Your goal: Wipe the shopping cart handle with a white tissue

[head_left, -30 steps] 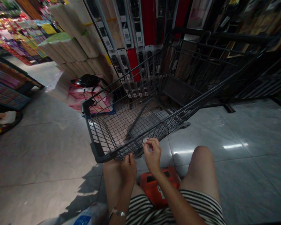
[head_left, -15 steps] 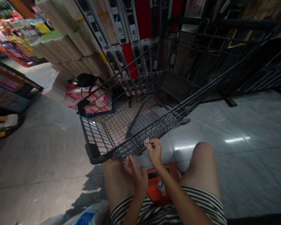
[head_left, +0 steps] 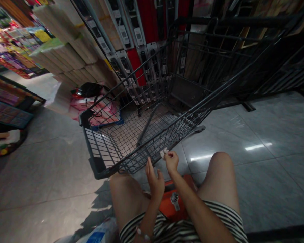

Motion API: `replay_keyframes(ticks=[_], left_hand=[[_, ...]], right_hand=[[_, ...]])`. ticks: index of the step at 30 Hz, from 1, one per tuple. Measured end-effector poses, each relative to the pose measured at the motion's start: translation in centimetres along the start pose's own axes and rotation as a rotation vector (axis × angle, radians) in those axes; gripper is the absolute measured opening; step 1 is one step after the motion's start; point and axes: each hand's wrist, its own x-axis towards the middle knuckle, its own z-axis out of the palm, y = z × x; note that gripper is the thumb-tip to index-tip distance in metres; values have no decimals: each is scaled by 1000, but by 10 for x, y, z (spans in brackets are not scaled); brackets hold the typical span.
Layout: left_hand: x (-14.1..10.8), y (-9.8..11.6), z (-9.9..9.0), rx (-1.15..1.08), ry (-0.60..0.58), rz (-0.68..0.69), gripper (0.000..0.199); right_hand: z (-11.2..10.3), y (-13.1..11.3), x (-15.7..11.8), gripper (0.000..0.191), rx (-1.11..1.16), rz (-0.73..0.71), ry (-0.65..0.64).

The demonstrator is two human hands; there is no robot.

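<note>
A small crumpled white scrap (head_left: 163, 153), perhaps tissue or wipe, is pinched in the fingers of my right hand (head_left: 171, 162). It is close to the near side of a dark grey wire shopping cart (head_left: 152, 145); whether it touches the wires I cannot tell. My left hand (head_left: 155, 180) is held up just left of the right one, fingers stretched out and thumb apart, with nothing in it. The cart's basket holds nothing that I can make out. Below my hands, between my knees, is an orange seat or box (head_left: 171, 204) with a white shell-like sticker (head_left: 175, 199).
Behind the cart stands a rack of packaged goods (head_left: 134, 33). Stacked wrapped bundles (head_left: 66, 54) and a pink package (head_left: 103, 109) with a black bag (head_left: 90, 89) on it are left of it. A plastic-wrapped pack (head_left: 101, 233) lies by my left leg.
My left hand has risen and moved right, its fingers straightening. My right hand has shifted slightly right with the white scrap, of which more now shows. The view has shifted a little.
</note>
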Motion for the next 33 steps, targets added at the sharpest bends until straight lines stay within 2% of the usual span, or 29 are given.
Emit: replay_keyframes(ticks=[6, 12, 20, 25, 27, 33], left_hand=[[8, 4, 9, 10, 56, -22, 68], [17, 5, 6, 108, 103, 32, 63], [34, 12, -1, 157, 76, -9, 50], [31, 18, 4, 169, 64, -27, 55], [31, 21, 5, 172, 54, -45, 51], [49, 22, -1, 232, 31, -98, 27]], right_hand=[[14, -4, 12, 17, 187, 216, -12], [18, -22, 2, 15, 331, 271, -27], [19, -43, -1, 21, 387, 198, 3], [-2, -28, 13, 23, 310, 153, 156], [-7, -19, 20, 23, 272, 136, 191], [6, 0, 35, 22, 145, 51, 141]])
